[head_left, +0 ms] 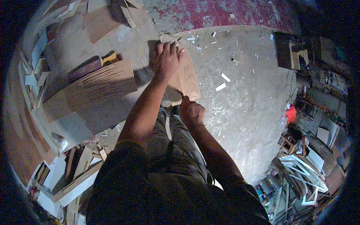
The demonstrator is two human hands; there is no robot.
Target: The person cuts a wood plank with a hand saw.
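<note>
A light brown wooden board (pixel 190 80) with visible grain lies in front of my legs, at the edge of the workbench. My left hand (pixel 167 62) is on its far end, fingers bent over the edge and thumb at the right side. By the board's near edge, my right hand (pixel 192 112) is closed in a fist. A small dark bit shows at the top of that fist, but what it holds is hidden. To the left lies a brown panel (pixel 108 80) with many dark streaks. Beyond the panel rests a long brownish tool with a yellow handle (pixel 109 57).
White offcuts (pixel 221 87) are scattered over the concrete floor (pixel 240 123). Scrap wood strips (pixel 77 183) pile up at the lower left. White frames and clutter (pixel 305 174) stand at the right, near a red object (pixel 290 113). Another brown sheet (pixel 99 26) lies at the far left.
</note>
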